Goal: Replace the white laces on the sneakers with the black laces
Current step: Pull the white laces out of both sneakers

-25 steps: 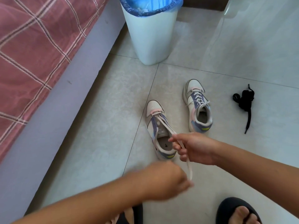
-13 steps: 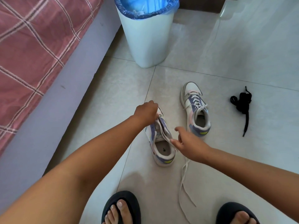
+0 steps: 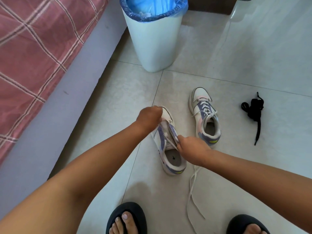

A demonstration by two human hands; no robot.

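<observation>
Two white-and-purple sneakers stand on the tile floor. My left hand (image 3: 149, 116) grips the toe end of the near sneaker (image 3: 170, 159), fingers curled over its front. My right hand (image 3: 191, 147) pinches its white lace (image 3: 191, 191) beside the upper eyelets; the loose lace end trails down over the floor between my feet. The far sneaker (image 3: 206, 117) is laced in white and untouched. The black laces (image 3: 253, 110) lie bundled on the floor to the right, one end stretching toward me.
A white bin (image 3: 154, 36) with a blue liner stands beyond the shoes. A bed (image 3: 33, 53) with a red checked cover fills the left. My feet in dark slippers (image 3: 127, 218) are at the bottom edge.
My left hand moved from near my body up to the near sneaker's toe and took hold. The right hand dropped closer to the eyelets, and the loose lace end fell to the floor.
</observation>
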